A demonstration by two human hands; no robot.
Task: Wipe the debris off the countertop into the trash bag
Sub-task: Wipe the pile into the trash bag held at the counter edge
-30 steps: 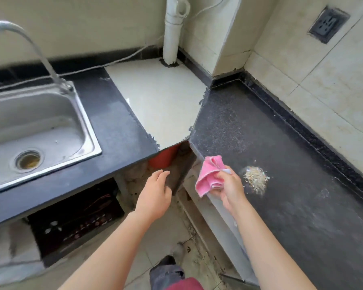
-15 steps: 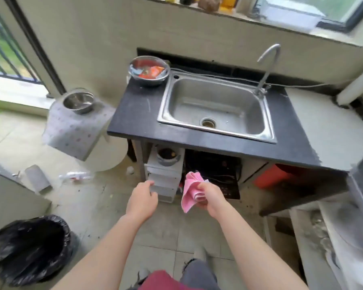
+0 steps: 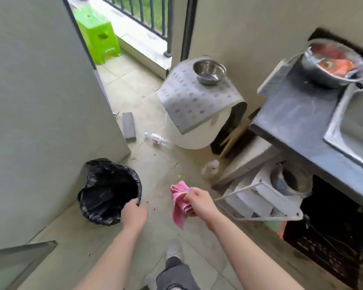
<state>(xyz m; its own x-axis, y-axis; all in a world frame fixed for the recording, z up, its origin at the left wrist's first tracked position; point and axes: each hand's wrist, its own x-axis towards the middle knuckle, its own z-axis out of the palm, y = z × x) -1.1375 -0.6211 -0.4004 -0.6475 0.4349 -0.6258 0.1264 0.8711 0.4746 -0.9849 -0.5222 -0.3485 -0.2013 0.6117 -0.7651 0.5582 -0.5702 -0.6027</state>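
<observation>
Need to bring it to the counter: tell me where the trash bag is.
The black trash bag sits on the floor at lower left, against the wall; the left hand touches its rim.

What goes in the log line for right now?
left hand: on trash bag rim | right hand: holds pink cloth | debris: unseen

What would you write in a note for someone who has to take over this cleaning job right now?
Left hand: its grip is closed on the rim of the black plastic trash bag, which stands open on the tiled floor.
Right hand: holds the crumpled pink cloth beside the bag, not over it.
Dark countertop: off to the right, next to the steel sink. No debris pile is in view.
Done: bag reached and gripped.
Left: bring the bag to the countertop's debris, wipe it in with the cloth. Probably lift the bag first.
</observation>
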